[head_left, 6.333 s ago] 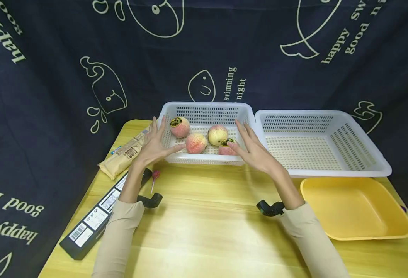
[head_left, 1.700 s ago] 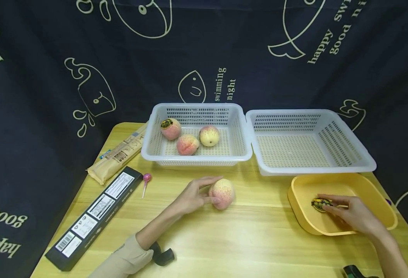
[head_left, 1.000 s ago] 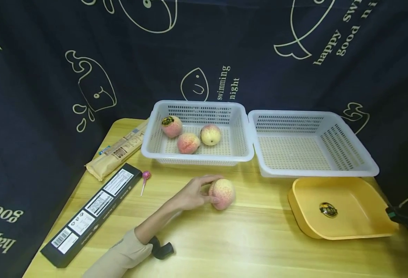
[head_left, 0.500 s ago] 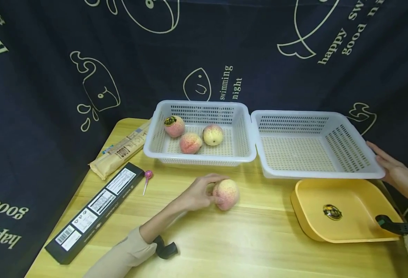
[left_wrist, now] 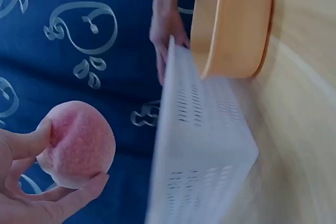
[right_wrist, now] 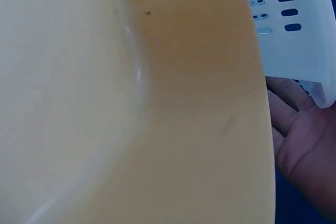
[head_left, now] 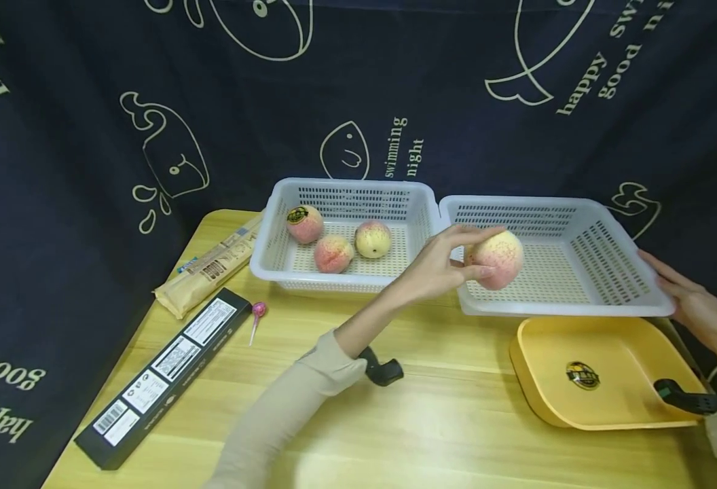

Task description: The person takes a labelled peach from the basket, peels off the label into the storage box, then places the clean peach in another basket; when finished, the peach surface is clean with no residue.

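My left hand [head_left: 433, 270] holds a pink and yellow peach [head_left: 499, 261] between thumb and fingers, above the left part of the right white basket [head_left: 569, 310]. In the left wrist view, the creased pink side of this peach [left_wrist: 84, 145] faces the camera. My right hand [head_left: 697, 309] touches the outside of that basket's right end, fingers stretched along it under the rim. The right wrist view shows the palm of that hand [right_wrist: 310, 145] beside the basket. A round black and gold sticker [head_left: 582, 375] lies on the floor of the yellow basin [head_left: 633, 397].
The left white basket [head_left: 358, 280] contains 3 peaches, one with a black and gold sticker [head_left: 297, 215]. On the table's left lie a long black box [head_left: 166, 380], a pink lollipop [head_left: 258, 310] and a tan paper package [head_left: 208, 268]. A dark printed curtain [head_left: 358, 81] hangs behind.
My left hand has lifted the peach from the table over the right basket. My right hand left the sticker in the basin and moved to the basket's right end.
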The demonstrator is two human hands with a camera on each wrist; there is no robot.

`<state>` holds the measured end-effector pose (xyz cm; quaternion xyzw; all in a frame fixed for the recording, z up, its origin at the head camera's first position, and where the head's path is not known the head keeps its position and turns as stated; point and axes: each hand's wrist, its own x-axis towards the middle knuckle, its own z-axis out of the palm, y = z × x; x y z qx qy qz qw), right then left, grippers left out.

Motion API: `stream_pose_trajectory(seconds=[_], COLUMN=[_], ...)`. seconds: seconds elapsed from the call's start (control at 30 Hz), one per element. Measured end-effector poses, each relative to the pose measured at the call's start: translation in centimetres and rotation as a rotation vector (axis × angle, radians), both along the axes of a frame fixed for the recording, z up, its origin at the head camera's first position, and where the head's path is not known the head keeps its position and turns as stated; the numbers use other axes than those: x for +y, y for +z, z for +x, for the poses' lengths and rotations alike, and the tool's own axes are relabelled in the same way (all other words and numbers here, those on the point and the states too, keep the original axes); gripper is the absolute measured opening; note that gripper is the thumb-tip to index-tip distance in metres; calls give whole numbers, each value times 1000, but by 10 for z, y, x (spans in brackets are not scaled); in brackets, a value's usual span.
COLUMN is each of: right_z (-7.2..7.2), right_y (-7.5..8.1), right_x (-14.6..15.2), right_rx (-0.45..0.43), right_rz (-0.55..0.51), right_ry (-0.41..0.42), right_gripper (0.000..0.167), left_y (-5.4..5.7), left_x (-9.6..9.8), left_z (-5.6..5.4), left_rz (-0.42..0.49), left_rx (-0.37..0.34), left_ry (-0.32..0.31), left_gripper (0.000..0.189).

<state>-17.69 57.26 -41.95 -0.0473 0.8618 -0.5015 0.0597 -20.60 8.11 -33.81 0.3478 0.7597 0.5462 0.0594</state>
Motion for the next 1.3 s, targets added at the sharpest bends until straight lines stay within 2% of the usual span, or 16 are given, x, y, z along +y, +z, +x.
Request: stream_pose_trajectory(seconds=[0.1, 0.17, 0.33, 0.43, 0.57, 0.63, 0.77, 0.87, 0.97, 1.0, 1.07, 1.13, 1.2, 1.3], right_z=[-2, -3, 0, 2, 3, 2, 1, 0, 1, 2, 2, 3, 4, 7], right_y=[0, 0, -1, -2, -2, -2, -3, -4, -4, -5, -5, -5, -5, -7], right_x=[-2, -2, -1, 1, 2, 2, 2, 2, 2, 2, 2, 2, 2, 3], right_rx=[-4, -1, 1, 7, 17, 17, 20, 11, -3, -9, -12, -2, 7, 28], right_rz=[-2, 25, 61, 52, 45, 47, -25, -79, -103, -117, -124, -70, 0, 114], right_ry=[7, 3, -12, -10, -21, -24, -1, -3, -5, -7, -7, -17, -36, -59], right_gripper=[54, 54, 54, 55, 55, 54, 55, 55, 54, 54, 55, 54, 54, 53], left_y=[-9, -18, -38, -44, -46, -46, -48, -46, -35, -29, -14, 2, 15, 22], left_x=[33, 54, 90, 100, 109, 113, 118, 117, 101, 91, 59, 15, -35, -114], left_z=[-18, -27, -40, -43, -44, -43, -43, -41, -35, -32, -28, -26, -27, -32], left_rz=[-51, -103, -227, -292, -391, -451, -564, -608, -601, -580, -523, -457, -396, -333], left_rx=[24, 20, 10, -6, -64, -97, -143, -64, 20, 59, 82, 120, 175, 260], left_ry=[57, 72, 77, 61, 3, 10, 38, 33, 41, 41, 44, 44, 81, 226], left_gripper=[59, 59, 62, 60, 55, 54, 57, 59, 62, 63, 68, 76, 87, 106])
